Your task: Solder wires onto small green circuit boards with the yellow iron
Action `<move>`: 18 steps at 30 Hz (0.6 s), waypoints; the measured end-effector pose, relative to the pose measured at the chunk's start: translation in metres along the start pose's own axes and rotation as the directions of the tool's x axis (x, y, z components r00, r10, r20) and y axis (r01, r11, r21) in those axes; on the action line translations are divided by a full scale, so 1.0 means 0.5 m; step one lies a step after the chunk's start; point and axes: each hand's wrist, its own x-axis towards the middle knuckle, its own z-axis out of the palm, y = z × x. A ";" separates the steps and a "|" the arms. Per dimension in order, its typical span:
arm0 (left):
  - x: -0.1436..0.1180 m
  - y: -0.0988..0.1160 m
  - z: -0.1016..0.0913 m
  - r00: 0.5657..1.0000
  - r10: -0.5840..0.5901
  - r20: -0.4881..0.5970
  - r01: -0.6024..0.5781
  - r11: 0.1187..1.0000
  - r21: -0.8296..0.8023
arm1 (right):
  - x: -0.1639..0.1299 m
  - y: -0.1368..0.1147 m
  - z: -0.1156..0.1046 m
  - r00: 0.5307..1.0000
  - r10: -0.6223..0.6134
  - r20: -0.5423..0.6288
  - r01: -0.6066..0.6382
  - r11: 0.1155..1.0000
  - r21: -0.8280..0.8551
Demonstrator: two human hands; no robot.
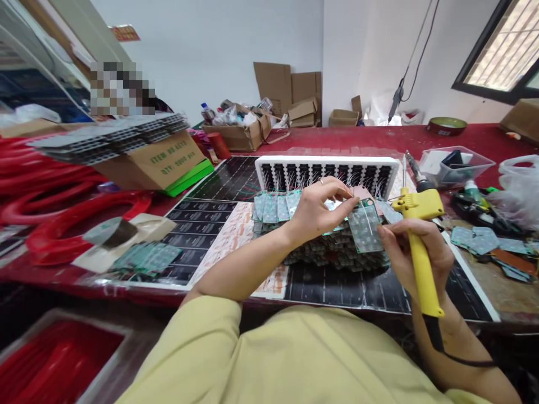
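Note:
A green circuit board [364, 227] with pale round pads hangs between my two hands. At its top left corner, my left hand [322, 207] pinches with thumb and forefinger; whether a thin wire is also caught there I cannot tell. My right hand [425, 252] is closed around a yellow soldering gun [421, 264], its tip pointing left, and the thumb and a finger touch the board's right edge. Behind lies a white foam tray [326, 161] with a row of black parts and thin wires. Several more boards [273, 206] are stacked in front of it.
Loose boards [147, 257] lie at left near red coiled tubing [84, 224]. A carton [155, 160] carries grey dividers. On the right are a clear plastic box [457, 163], a screwdriver-like tool [415, 168] and more board pieces [480, 240]. The gun's black cord [467, 359] crosses my right forearm.

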 end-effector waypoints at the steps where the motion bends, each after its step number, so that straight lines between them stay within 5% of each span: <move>1: -0.001 -0.001 0.001 0.995 -0.093 0.037 0.096 0.992 -0.084 | 0.000 -0.002 0.001 1.000 -0.003 -0.001 0.003 1.000 -0.001; 4: -0.009 -0.010 -0.002 0.981 -0.155 0.120 0.179 0.958 -0.226 | -0.004 -0.003 0.004 1.000 0.021 -0.010 -0.021 1.000 -0.002; 7: -0.022 -0.022 -0.019 0.976 0.161 0.145 -0.152 0.986 -0.069 | -0.005 0.003 0.004 0.998 0.059 -0.011 -0.059 0.998 0.001; 9: -0.028 -0.026 -0.040 0.897 0.369 0.243 -0.404 0.908 0.112 | -0.003 0.007 0.003 0.998 0.061 -0.014 -0.061 0.998 -0.020; 11: -0.029 -0.022 -0.064 0.824 0.459 0.332 -0.536 0.822 0.192 | 0.001 0.007 0.001 0.999 0.033 -0.011 -0.033 0.998 -0.060; 15: -0.020 0.010 -0.098 0.857 0.451 0.248 -0.487 0.867 0.109 | 0.009 0.003 -0.001 0.999 -0.043 0.022 0.045 0.990 -0.131; 18: -0.015 0.043 -0.093 0.847 0.434 0.308 -0.514 0.816 0.263 | 0.012 0.002 0.003 0.996 -0.079 0.050 0.086 0.984 -0.156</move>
